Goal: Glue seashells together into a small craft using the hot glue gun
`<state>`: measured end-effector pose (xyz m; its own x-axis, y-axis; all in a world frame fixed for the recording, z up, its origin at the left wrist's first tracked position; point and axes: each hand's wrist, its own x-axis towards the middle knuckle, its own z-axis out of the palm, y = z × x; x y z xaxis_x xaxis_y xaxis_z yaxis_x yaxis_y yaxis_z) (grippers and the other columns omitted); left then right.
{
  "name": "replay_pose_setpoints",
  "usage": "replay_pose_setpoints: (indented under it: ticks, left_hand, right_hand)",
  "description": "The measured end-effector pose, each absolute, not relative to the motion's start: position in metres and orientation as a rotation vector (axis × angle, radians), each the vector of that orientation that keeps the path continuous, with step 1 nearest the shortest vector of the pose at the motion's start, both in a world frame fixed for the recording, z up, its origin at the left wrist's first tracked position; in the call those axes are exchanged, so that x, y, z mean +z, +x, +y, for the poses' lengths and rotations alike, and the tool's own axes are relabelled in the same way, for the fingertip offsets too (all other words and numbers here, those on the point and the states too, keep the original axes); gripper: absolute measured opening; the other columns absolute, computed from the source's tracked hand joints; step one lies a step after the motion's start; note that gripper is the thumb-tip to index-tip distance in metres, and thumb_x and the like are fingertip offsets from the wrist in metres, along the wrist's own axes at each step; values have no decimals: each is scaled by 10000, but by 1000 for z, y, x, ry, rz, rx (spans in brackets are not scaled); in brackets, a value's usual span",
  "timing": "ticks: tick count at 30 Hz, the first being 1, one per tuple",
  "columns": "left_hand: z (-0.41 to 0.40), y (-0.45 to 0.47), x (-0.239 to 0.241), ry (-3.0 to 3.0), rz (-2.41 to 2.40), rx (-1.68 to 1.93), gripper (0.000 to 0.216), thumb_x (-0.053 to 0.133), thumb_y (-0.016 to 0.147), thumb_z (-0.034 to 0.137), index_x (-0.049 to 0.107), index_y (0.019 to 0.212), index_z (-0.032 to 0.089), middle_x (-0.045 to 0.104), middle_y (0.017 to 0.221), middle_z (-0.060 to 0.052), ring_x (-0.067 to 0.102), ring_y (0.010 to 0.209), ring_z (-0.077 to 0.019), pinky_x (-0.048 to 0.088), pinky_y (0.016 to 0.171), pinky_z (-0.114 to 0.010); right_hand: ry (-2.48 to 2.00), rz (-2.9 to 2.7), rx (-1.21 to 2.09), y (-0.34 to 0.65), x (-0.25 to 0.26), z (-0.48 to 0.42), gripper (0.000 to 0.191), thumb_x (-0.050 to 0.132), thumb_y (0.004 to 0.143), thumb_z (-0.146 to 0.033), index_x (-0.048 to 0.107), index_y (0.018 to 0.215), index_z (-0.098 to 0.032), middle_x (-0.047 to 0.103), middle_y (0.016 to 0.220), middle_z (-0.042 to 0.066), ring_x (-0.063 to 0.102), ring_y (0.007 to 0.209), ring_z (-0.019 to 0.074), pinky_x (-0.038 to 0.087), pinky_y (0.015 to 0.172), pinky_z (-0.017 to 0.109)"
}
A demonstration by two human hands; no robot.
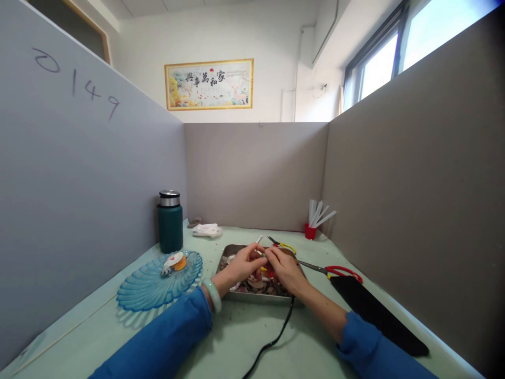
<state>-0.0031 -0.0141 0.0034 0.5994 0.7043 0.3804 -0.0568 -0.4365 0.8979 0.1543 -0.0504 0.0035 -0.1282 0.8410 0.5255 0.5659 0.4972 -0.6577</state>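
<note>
My left hand (248, 261), with a pale green bangle (212, 295) on the wrist, and my right hand (284, 268) meet over a metal tray (258, 299). Thumb and fingers of both are pinched close together at something small, partly hidden by the fingertips; a bit of green shows there. Many small mixed pieces lie in the tray under my hands, with a yellow part (263, 269) and a red glowing spot (271, 274) among them. From the tray's front edge a black cable (272, 343) runs toward me.
Left: a blue shell-shaped glass plate (138, 289) bearing small white and orange pieces, and a green flask (170, 229). Behind: a white packet (207, 230) and yellow-handled scissors (287, 246). Right: red-handled scissors (344, 271), a black flat strip (379, 316), a red cup (310, 232) of white sticks. Grey partitions surround the table.
</note>
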Motion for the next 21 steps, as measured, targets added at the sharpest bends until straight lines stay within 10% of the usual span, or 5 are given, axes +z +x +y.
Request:
replay_pose_setpoints:
  ticks: [21]
  left_hand:
    - [-17,-2,7,1807,544,974,360,602,744,382,467,974,141,530,638,27,515,423,-86,377,420,-195]
  right_hand:
    - [-1177,-1810,317,155,4,-52,350,347,905,-439,600,941,-199,652,752,13,594,689,156,385,619,248]
